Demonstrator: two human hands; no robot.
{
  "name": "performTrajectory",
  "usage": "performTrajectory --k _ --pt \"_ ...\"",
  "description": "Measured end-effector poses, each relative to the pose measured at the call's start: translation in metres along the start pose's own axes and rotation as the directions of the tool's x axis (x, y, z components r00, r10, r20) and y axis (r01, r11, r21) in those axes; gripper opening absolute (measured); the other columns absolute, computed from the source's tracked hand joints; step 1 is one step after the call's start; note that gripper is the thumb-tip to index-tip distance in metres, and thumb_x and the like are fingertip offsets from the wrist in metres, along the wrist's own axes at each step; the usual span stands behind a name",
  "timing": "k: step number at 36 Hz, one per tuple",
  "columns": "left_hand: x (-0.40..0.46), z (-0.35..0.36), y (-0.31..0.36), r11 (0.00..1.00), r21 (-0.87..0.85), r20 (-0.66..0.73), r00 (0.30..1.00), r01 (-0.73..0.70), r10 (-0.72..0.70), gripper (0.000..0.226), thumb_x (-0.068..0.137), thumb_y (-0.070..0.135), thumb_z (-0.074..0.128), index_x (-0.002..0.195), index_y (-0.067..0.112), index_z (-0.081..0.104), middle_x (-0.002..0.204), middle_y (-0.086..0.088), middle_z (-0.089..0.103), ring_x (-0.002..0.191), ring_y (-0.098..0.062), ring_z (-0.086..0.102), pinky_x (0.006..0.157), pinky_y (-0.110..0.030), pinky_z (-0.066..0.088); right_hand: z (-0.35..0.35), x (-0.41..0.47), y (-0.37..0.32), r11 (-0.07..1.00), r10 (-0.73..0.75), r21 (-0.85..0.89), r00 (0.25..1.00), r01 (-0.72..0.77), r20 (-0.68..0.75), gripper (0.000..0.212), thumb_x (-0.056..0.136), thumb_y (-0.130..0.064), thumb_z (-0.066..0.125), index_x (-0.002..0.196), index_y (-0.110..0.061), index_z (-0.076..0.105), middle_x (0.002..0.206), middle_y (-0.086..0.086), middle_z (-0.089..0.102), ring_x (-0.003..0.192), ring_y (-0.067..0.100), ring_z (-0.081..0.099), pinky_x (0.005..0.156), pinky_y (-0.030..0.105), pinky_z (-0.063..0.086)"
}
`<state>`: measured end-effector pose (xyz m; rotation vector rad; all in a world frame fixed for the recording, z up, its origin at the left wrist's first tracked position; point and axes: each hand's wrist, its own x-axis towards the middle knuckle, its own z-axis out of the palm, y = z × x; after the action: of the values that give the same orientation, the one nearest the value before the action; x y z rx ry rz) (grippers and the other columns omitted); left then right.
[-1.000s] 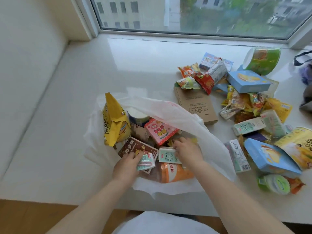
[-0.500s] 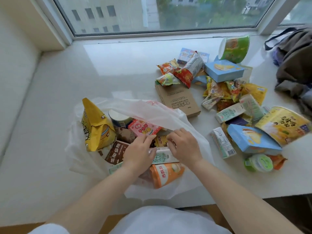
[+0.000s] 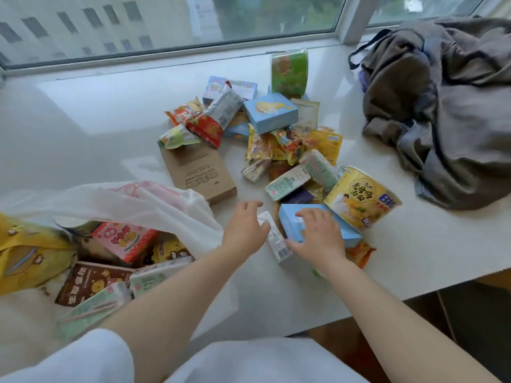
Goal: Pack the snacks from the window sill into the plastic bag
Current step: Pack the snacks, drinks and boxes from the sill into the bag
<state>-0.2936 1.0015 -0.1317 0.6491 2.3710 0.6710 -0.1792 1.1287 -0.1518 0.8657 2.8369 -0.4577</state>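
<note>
A white plastic bag [image 3: 154, 203] lies open at the left of the window sill [image 3: 91, 125], with several snacks inside: a pink box [image 3: 124, 239], a brown packet [image 3: 88, 280], a yellow bag [image 3: 25, 252]. A heap of loose snacks lies to its right. My right hand [image 3: 318, 236] rests with spread fingers on a light blue box [image 3: 293, 222] at the heap's near edge. My left hand [image 3: 243, 228] hovers open just left of a small white carton [image 3: 276, 241], touching or nearly touching it.
A brown cardboard box [image 3: 199, 172], a second blue box [image 3: 272, 111], a green cup [image 3: 289, 70], a yellow noodle bowl [image 3: 362, 197] and small packets fill the heap. A grey bag [image 3: 448, 106] lies at the right. The sill's front edge [image 3: 414, 286] runs close to my arms.
Both hands left the inside of the plastic bag and moved right to the loose heap. The view swung right, bringing the grey bag in.
</note>
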Motion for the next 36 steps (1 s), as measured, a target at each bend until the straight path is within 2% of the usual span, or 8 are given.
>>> performTrajectory --k 3,7,12,16,20,26,31,36 --pt "0.02 0.03 0.012 0.963 -0.093 0.078 0.966 0.252 -0.245 0.056 0.09 0.024 0.054 0.142 0.015 0.034 0.141 -0.009 0.035 0.123 -0.027 0.046 0.093 -0.031 0.04 0.003 0.001 0.026 0.996 -0.037 -0.077 0.989 0.048 0.141 0.079 0.071 -0.056 0.066 0.138 -0.029 0.034 0.14 -0.006 0.036 0.131 0.019 0.031 0.108 0.035 0.025" --pt "0.04 0.059 0.007 0.837 -0.227 0.126 0.867 0.498 -0.482 0.059 0.084 0.027 0.063 0.134 0.007 0.038 0.132 -0.015 0.043 0.113 -0.03 0.053 0.079 -0.032 0.044 0.003 0.004 0.052 0.985 -0.103 -0.118 0.973 0.129 0.204 0.073 0.074 -0.042 0.066 0.138 -0.026 0.032 0.141 -0.002 0.035 0.129 0.022 0.033 0.105 0.036 0.027" --pt "0.048 0.084 -0.002 0.746 -0.302 0.162 0.803 0.593 -0.573 0.057 0.078 0.031 0.071 0.124 0.009 0.047 0.121 -0.012 0.056 0.105 -0.028 0.059 0.073 -0.029 0.046 0.001 0.009 0.067 0.988 -0.122 -0.073 0.981 0.135 0.151 0.065 0.079 -0.029 0.066 0.136 -0.016 0.038 0.141 0.005 0.039 0.125 0.026 0.041 0.097 0.036 0.039" --pt "0.05 0.091 -0.006 0.672 -0.363 0.149 0.752 0.646 -0.643 0.059 0.073 0.033 0.07 0.121 0.007 0.048 0.115 -0.013 0.06 0.101 -0.031 0.06 0.083 -0.037 0.054 -0.005 0.013 0.069 0.998 -0.033 0.052 0.996 0.029 0.08 0.06 0.08 -0.021 0.065 0.133 -0.015 0.039 0.136 0.004 0.045 0.123 0.022 0.043 0.1 0.032 0.037" --pt "0.049 0.091 -0.017 0.599 -0.411 0.171 0.703 0.687 -0.69 0.043 0.079 0.027 0.069 0.114 0.007 0.052 0.107 -0.013 0.063 0.094 -0.03 0.064 0.076 -0.036 0.056 -0.015 0.017 0.069 0.995 0.014 0.094 0.999 -0.017 0.039 0.049 0.084 -0.019 0.062 0.128 -0.013 0.04 0.128 0.005 0.049 0.116 0.022 0.048 0.092 0.031 0.041" --pt "0.046 0.097 -0.037 0.512 -0.547 0.221 0.705 0.662 -0.674 0.036 0.077 0.026 0.073 0.106 0.011 0.058 0.102 -0.013 0.068 0.088 -0.031 0.068 0.08 -0.047 0.057 -0.022 0.025 0.055 0.997 -0.058 0.053 0.998 0.059 -0.016 0.031 0.087 -0.021 0.058 0.115 -0.011 0.048 0.109 0.006 0.058 0.097 0.025 0.057 0.066 0.027 0.034" --pt "0.034 0.087 -0.02 0.505 -0.674 0.164 0.776 0.539 -0.609 0.035 0.079 0.028 0.069 0.11 0.015 0.057 0.104 -0.008 0.068 0.09 -0.027 0.067 0.082 -0.044 0.056 -0.028 0.03 0.043 0.998 -0.039 0.053 0.998 0.041 -0.04 0.034 0.087 -0.026 0.06 0.114 -0.013 0.044 0.108 0.004 0.06 0.095 0.025 0.061 0.063 0.028 0.04" --pt "0.021 0.059 0.0 0.538 -0.761 0.041 0.854 0.363 -0.519 0.033 0.082 0.027 0.068 0.112 0.017 0.056 0.107 -0.003 0.068 0.093 -0.022 0.067 0.085 -0.044 0.056 -0.045 0.03 0.022 0.995 -0.039 0.083 0.985 0.054 -0.168 0.034 0.088 -0.029 0.06 0.115 -0.011 0.047 0.097 0.006 0.066 0.084 0.029 0.064 0.062 0.029 0.04"
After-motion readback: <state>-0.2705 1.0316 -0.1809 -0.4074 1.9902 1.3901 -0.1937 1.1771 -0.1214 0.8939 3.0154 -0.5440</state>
